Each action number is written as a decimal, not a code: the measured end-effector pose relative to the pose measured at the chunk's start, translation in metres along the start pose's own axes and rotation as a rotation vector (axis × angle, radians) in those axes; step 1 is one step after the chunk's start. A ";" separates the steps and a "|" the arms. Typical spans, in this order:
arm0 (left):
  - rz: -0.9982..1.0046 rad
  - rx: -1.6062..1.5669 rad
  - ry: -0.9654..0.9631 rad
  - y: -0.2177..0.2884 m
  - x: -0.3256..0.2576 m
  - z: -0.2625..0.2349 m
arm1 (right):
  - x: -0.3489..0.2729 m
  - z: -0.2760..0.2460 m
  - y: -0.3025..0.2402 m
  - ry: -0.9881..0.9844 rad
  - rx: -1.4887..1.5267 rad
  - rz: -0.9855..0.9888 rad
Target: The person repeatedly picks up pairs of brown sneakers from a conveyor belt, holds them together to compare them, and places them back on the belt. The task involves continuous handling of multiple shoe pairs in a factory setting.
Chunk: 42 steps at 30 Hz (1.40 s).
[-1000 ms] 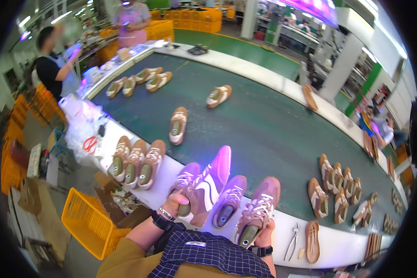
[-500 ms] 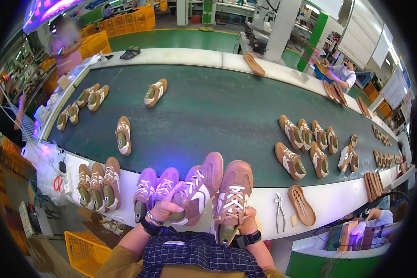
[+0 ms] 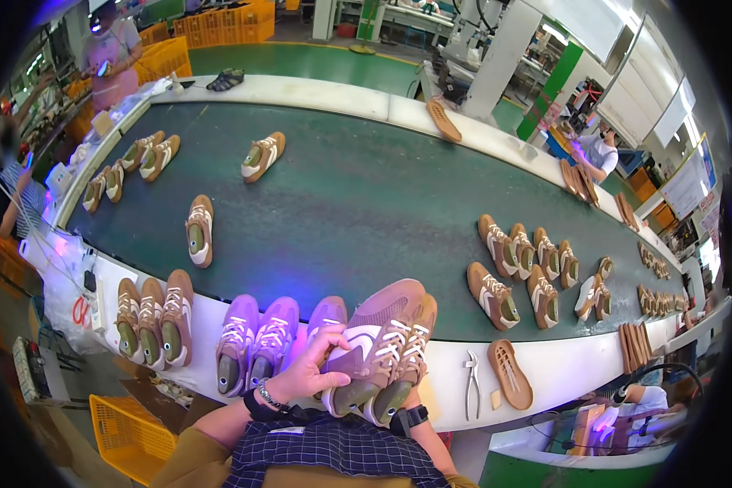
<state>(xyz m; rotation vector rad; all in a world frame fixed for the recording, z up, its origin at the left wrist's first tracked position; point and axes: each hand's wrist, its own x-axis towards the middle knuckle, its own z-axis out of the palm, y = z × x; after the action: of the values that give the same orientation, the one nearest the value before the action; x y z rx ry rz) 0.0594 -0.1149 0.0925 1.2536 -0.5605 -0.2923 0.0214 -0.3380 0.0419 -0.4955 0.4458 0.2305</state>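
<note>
Two brown sneakers with white laces are held side by side over the white ledge in front of me. My left hand [image 3: 305,370] grips the side of the left sneaker [image 3: 364,346], fingers spread over its white stripe. The right sneaker [image 3: 405,358] lies against it. My right hand [image 3: 412,401] is almost wholly hidden beneath that shoe; only the wrist with a black watch shows. Both toes point away from me toward the green conveyor belt [image 3: 342,195].
Violet-lit sneakers [image 3: 256,346] lie on the ledge left of my hands, and three brown ones [image 3: 150,321] beyond them. Pliers [image 3: 472,381] and a sole [image 3: 510,372] lie to the right. More shoes [image 3: 516,264] ride the belt. A yellow crate [image 3: 126,435] stands lower left. Other workers stand around the line.
The two sneakers have come together and closer to my body. The left one has left the violet light and looks brown. My view has swung to the right along the belt.
</note>
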 end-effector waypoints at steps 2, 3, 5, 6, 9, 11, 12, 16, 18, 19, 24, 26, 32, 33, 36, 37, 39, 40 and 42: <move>-0.008 -0.127 0.019 0.007 0.005 0.005 | 0.003 -0.007 0.002 0.018 -0.025 0.006; -0.014 -0.189 0.027 0.010 0.007 0.007 | 0.003 -0.010 0.003 0.027 -0.033 0.010; -0.094 -0.261 0.028 0.009 0.008 0.008 | 0.004 -0.016 0.004 0.036 -0.053 0.022; -0.101 -0.273 0.027 0.012 0.012 0.010 | 0.004 -0.019 0.005 0.041 -0.063 0.029; -0.263 -0.411 -0.040 0.007 0.018 0.008 | 0.003 -0.032 0.007 0.035 -0.102 0.049; -0.470 -0.548 -0.137 -0.007 0.016 0.002 | 0.001 -0.042 0.005 0.007 -0.126 0.059; -0.440 -0.587 -0.084 -0.006 0.012 0.007 | 0.001 -0.046 0.002 -0.026 -0.109 0.071; -0.535 -0.729 -0.094 -0.002 0.009 0.002 | -0.002 -0.035 -0.026 -0.242 0.109 0.227; -0.551 -0.709 -0.098 0.000 0.009 -0.004 | -0.003 -0.017 -0.042 -0.319 -0.058 0.159; -0.558 -0.701 -0.098 0.000 0.008 -0.008 | -0.005 -0.006 -0.048 -0.356 -0.142 0.125; -0.421 -0.479 -0.012 0.029 0.013 -0.016 | -0.032 0.059 -0.075 -0.254 -0.550 0.068; -0.390 -0.385 0.013 0.032 0.011 -0.019 | -0.038 0.078 -0.078 -0.269 -0.678 0.002; -0.305 -0.070 0.122 0.044 0.006 -0.014 | -0.035 0.090 -0.074 -0.344 -0.869 -0.083; -0.299 -0.044 0.130 0.042 0.006 -0.014 | -0.035 0.091 -0.071 -0.352 -0.893 -0.107; -0.304 -0.058 0.191 0.034 0.007 -0.012 | -0.033 0.092 -0.064 -0.350 -0.944 -0.169; -0.320 -0.105 0.256 0.033 0.006 -0.011 | -0.030 0.088 -0.062 -0.317 -0.920 -0.175; -0.355 -0.204 0.381 0.030 0.006 -0.010 | -0.026 0.078 -0.060 -0.246 -0.871 -0.187; -0.279 -0.391 0.484 0.031 0.011 -0.005 | -0.024 0.080 -0.058 -0.229 -0.811 -0.250; -0.243 -0.674 0.587 0.023 0.014 -0.010 | -0.017 0.079 -0.051 -0.169 -0.554 -0.332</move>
<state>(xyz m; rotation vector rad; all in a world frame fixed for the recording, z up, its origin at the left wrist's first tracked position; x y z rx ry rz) 0.0743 -0.1065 0.1156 0.6883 0.1989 -0.2671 0.0511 -0.3438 0.1327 -1.0726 0.1222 0.0700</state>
